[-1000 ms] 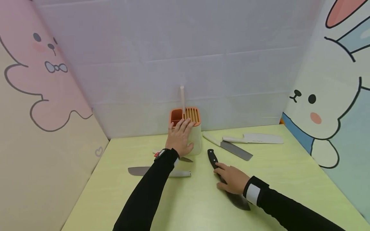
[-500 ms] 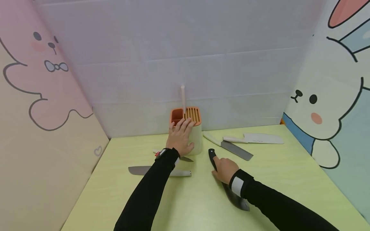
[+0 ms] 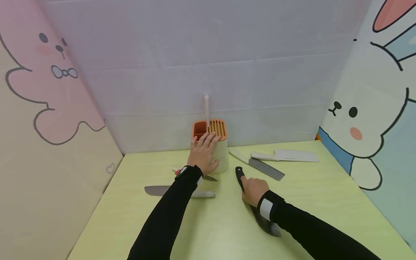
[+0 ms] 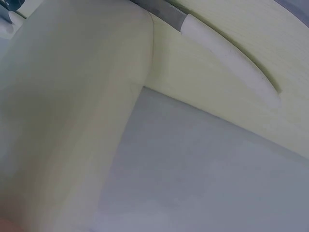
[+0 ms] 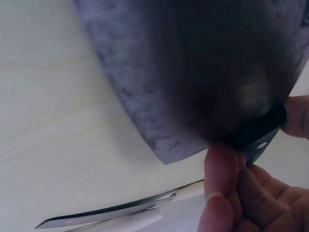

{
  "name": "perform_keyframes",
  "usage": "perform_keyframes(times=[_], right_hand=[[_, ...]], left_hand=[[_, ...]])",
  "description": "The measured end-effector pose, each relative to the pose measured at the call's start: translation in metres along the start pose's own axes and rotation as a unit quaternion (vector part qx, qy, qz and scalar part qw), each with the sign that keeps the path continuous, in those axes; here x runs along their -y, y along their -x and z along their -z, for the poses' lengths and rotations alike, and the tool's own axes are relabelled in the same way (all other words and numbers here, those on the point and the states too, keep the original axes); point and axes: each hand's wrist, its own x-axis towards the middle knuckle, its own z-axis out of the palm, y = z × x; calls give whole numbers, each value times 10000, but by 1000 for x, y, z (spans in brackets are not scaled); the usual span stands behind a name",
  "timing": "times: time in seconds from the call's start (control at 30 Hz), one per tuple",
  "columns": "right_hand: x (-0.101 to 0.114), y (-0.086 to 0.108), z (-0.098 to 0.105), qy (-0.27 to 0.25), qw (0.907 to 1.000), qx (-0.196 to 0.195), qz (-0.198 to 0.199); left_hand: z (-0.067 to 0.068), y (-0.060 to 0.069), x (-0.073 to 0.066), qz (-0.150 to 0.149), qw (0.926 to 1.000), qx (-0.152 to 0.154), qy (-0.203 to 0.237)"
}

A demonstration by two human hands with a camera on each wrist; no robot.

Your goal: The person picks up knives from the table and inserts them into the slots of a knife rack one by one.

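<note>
Head view: the right hand has changed from loosely spread fingers over the black-handled knife to a grip, fingers and thumb around the handle. Knife position: in front and to the right of the knife block; whether the blade touches the table cannot be told. The left hand rests on the block's front, fingers extended to its rim, unchanged. Judgement: the knife appears secured and the block steadied.

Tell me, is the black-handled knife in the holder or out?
Out: the right hand grips the black-handled knife, apart from the holder.
</note>
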Motion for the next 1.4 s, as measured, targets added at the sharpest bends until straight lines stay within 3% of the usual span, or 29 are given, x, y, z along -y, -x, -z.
perform_keyframes(times=[0.2, 0.37, 0.5, 0.6, 0.73, 0.83, 0.97, 1.07, 1.23, 1.4], right_hand=[[-3, 1, 5, -342, 9994, -5, -106], [-8, 1, 24, -976, 9949, 64, -251], [-13, -6, 49, -1840, 9814, 204, -516], [-15, -11, 72, -2431, 9674, 140, -702], [-14, -20, 106, -2920, 9537, -263, -675], [-12, -27, 130, -3067, 9486, -609, -486], [-8, -33, 163, -3360, 9374, -868, -303], [-7, -37, 185, -3650, 9254, -987, -271], [-10, -47, 211, -4071, 9043, -1243, -323], [-7, -59, 225, -4681, 8687, -1595, -284]], left_hand=[[0, 0, 1, -59, 9999, -73, 58], [3, 2, 6, -104, 9986, -403, 320], [13, -1, 9, 84, 9957, -700, 600], [20, -7, 12, 314, 9946, -741, 656], [24, -18, 20, 672, 9949, -450, 607], [27, -24, 25, 944, 9928, -68, 731], [39, -25, 27, 1274, 9849, 764, 889], [42, -26, 25, 1323, 9807, 1226, 759], [32, -33, 23, 1189, 9830, 1289, 543], [33, -38, 16, 1236, 9792, 1506, 566]])
